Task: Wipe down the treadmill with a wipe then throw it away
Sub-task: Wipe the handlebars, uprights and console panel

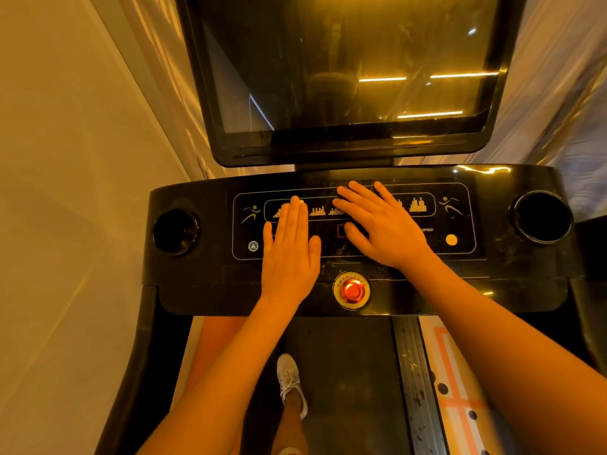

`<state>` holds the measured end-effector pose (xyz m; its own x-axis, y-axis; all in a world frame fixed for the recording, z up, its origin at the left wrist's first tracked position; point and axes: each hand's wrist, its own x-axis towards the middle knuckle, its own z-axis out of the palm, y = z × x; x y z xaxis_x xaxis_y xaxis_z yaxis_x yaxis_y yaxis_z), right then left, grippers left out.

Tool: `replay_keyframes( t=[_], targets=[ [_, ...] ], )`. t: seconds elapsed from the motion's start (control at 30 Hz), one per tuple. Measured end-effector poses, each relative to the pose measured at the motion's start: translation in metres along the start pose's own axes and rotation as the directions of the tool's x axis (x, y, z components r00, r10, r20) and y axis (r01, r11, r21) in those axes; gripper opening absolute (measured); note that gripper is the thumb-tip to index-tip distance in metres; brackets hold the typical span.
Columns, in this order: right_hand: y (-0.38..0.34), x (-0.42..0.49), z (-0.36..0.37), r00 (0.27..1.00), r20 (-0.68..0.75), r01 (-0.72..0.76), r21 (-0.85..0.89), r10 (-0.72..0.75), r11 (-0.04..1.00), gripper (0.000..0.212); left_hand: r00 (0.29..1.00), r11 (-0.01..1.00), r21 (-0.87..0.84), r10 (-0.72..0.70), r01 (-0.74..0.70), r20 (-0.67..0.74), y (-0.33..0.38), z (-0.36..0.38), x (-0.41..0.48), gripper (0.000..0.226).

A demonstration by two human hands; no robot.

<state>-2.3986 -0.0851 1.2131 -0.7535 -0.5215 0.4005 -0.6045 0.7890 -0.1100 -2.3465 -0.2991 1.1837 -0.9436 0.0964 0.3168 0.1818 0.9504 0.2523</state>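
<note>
On treadmill (512, 274), left hand (289, 254) (right hand (384, 228))

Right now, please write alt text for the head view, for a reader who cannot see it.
A person's left hand and right hand lie flat, fingers straight, on a black treadmill console. A red emergency button sits below them, a dark screen above.

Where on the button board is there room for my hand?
Bare panel lies between the right hand and the right cup holder, and another strip between the left hand and left cup holder. The middle is crowded: both hands, emergency button.
</note>
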Motion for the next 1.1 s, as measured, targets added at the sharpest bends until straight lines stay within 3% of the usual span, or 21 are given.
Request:
replay_keyframes(
  t=[0.3,0.53,0.73,0.93,1.1],
  targets=[
    [-0.001,0.000,0.000,1.000,0.004,-0.001,0.002,0.001,1.000,0.052,1.000,1.000,-0.025,-0.018,0.018,0.020,0.001,-0.002,0.020,0.063],
    [-0.001,0.000,-0.001,1.000,0.012,-0.004,0.009,0.004,1.000,0.053,0.999,0.999,-0.013,-0.044,0.044,-0.001,0.007,0.012,-0.033,0.063],
    [-0.002,0.000,-0.001,1.000,0.017,-0.005,0.002,0.005,1.000,0.053,1.000,1.000,-0.018,0.000,0.000,0.021,0.004,0.004,-0.010,0.064],
    [-0.003,0.000,-0.002,1.000,0.012,0.001,0.001,-0.001,1.000,0.052,0.999,0.998,-0.054,-0.027,0.029,0.039,0.004,0.017,-0.065,0.063],
    [-0.002,-0.001,-0.002,1.000,0.000,0.008,-0.008,-0.008,1.000,0.051,0.999,0.999,-0.033,-0.028,0.029,0.023,0.005,0.014,-0.050,0.062]
  ],
)
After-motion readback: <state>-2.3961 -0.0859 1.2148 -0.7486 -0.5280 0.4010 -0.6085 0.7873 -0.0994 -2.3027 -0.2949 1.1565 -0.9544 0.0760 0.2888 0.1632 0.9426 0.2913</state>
